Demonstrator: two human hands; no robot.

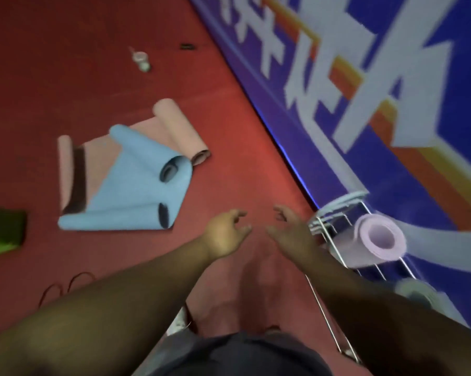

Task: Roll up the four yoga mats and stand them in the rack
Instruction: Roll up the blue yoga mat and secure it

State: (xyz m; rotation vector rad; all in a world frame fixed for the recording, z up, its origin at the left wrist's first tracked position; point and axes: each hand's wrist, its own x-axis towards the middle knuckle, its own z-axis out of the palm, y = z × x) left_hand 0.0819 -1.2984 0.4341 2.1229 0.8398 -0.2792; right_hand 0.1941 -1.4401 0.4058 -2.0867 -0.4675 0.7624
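Observation:
A rolled lilac mat (375, 242) stands in the wire rack (329, 240) at the right, against the blue wall. On the red floor to the left lies a light blue mat (131, 191), curled at both ends. It overlaps a pink mat (174, 126) that is also partly curled. A green mat (1, 232) shows at the left edge. My left hand (226, 234) and my right hand (291, 229) hover side by side over the floor, fingers relaxed and holding nothing. The right hand is just left of the rack.
A blue banner wall (364, 104) with large white characters runs diagonally along the right. A small pale object (141, 61) and a dark item (187, 46) lie on the floor farther off. Thin elastic loops (66, 286) lie near my left forearm.

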